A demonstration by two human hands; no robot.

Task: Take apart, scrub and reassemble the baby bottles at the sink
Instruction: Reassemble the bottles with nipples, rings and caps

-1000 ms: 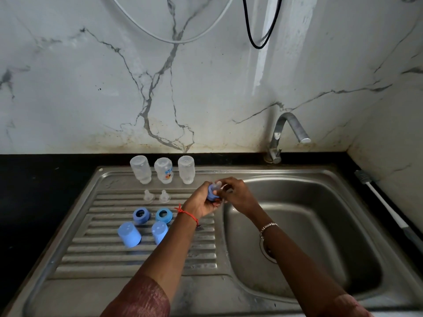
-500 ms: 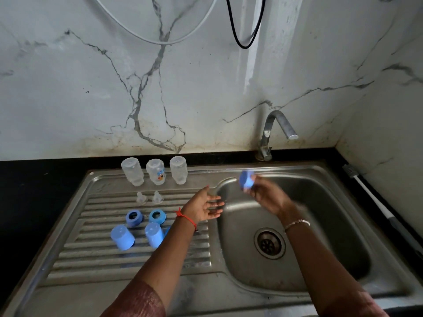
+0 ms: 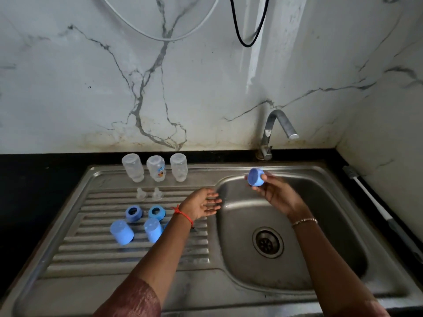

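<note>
3 bottles (image 3: 155, 171) stand stripped on the drainboard (image 3: 103, 259), so dismantling seems nearly done: the right hand (image 3: 274, 191) pinches a blue piece (image 3: 256, 177) over the basin (image 3: 320, 236) near the tap (image 3: 278, 124), the left hand (image 3: 201, 205) hovers spread and empty, and the next move probably calls for running water.

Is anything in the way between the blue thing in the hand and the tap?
No, nothing visible is. The right hand holds the blue ring over the basin, below the tap spout, with only air between. The left hand is off to the side.

The middle bottle (image 3: 156, 170) carries a small coloured print, too blurred to read.
</note>
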